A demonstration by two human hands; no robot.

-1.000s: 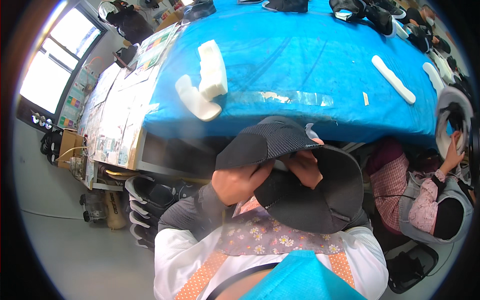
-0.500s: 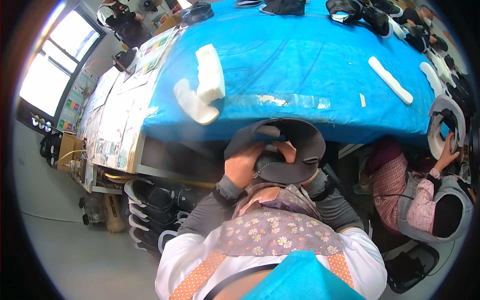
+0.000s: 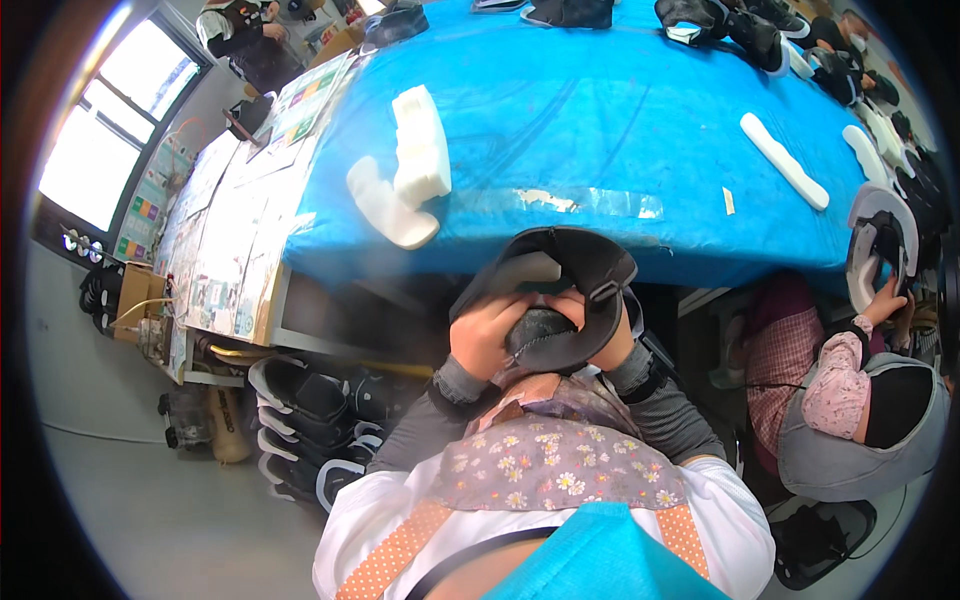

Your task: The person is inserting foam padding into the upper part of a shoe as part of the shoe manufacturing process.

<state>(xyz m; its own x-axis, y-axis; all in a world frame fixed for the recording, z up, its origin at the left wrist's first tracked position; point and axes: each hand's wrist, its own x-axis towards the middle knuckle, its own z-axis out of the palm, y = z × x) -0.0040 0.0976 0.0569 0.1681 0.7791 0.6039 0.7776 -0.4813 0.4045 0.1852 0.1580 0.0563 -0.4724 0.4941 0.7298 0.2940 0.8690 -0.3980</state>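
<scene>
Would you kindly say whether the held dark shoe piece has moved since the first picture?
Yes, the shoe piece has shifted left and forward, judged against the blue table.

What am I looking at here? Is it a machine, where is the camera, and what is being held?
No machine: these are a person's own bare hands. The view comes from a wide fisheye camera worn on their head, looking down, so straight edges bend near the rim. The left hand and right hand hold a dark, curved fabric piece. On the blue-covered table lie a white stack and a curved white piece at left, a long white strip at right, and dark shoe-like items along the far edge. At right, another person holds something pale.
</scene>
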